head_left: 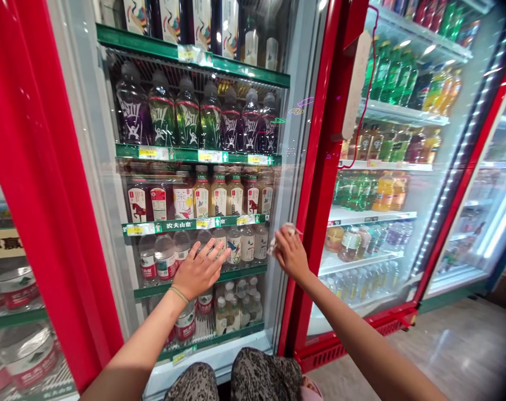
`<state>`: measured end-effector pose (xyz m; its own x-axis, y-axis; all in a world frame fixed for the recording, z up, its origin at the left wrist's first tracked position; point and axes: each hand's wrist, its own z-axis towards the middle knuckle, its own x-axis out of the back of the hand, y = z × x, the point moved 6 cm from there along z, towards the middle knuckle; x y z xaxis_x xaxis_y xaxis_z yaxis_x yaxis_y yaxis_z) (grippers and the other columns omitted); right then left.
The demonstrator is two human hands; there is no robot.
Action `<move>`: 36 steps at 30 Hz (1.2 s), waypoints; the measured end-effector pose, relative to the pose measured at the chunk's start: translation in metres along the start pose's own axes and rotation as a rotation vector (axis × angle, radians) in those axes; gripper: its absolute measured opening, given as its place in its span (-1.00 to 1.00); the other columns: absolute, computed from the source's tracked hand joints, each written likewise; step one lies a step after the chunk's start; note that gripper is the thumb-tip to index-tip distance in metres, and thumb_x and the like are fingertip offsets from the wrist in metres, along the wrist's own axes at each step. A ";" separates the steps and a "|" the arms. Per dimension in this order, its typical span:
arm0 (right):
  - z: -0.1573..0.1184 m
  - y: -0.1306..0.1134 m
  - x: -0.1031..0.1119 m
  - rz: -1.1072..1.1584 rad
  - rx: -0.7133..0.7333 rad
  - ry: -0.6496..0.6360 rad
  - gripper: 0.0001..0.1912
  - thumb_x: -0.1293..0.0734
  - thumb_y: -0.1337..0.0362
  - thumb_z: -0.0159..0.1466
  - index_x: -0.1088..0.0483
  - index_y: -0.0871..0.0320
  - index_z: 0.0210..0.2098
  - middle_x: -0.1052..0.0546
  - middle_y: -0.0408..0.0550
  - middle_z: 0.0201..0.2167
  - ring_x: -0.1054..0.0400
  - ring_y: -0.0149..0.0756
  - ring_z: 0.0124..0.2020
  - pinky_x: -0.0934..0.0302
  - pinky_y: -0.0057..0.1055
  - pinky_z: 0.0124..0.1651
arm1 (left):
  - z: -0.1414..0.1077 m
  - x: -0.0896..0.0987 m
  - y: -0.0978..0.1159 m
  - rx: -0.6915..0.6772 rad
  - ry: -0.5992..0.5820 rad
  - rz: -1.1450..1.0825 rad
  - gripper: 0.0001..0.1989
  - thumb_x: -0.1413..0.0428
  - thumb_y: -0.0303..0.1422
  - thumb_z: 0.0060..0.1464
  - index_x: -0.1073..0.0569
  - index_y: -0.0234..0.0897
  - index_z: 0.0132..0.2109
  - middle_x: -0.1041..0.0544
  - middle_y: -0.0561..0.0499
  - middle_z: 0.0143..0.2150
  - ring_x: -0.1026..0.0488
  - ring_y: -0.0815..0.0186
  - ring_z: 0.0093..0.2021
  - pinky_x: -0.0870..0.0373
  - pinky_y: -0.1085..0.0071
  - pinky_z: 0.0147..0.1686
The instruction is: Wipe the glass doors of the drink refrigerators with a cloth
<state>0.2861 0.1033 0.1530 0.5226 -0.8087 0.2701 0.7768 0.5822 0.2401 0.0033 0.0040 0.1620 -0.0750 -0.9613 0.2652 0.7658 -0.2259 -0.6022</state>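
Note:
My left hand [199, 269] rests flat with spread fingers on the glass door [240, 195] of a drinks fridge, in front of rows of water bottles. A thin band circles that wrist. My right hand [290, 253] is raised to the same glass near the door's right edge, pinching a crumpled white cloth or tissue [283, 238]. The cloth is partly hidden by my fingers, and I cannot tell exactly what it is. Behind the glass stand purple and green bottles [194, 114] and tea bottles [219, 195] on green-edged shelves.
A red door frame [320, 184] divides this fridge from a second lit fridge of bottled drinks [387, 189]. Another red-framed fridge door [39, 167] stands at the left. A tiled floor [424, 356] runs along the right, and patterned trousers [253, 381] show below.

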 end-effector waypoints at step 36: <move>0.038 0.018 0.030 0.147 -0.335 0.288 -0.82 -0.31 0.23 0.41 -0.41 0.10 -0.03 -0.32 0.15 0.13 -0.31 -0.04 0.21 -0.34 0.00 0.25 | -0.001 0.001 -0.001 0.003 -0.007 -0.001 -0.35 -0.14 -0.28 0.24 -0.26 -0.13 0.44 -0.43 -0.08 0.36 -0.03 0.09 0.53 0.26 0.01 0.52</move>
<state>0.3022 0.0925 0.2012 0.6748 -0.7380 -0.0027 0.7334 0.6710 -0.1089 0.0024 0.0030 0.1623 -0.0708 -0.9599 0.2711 0.7679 -0.2259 -0.5994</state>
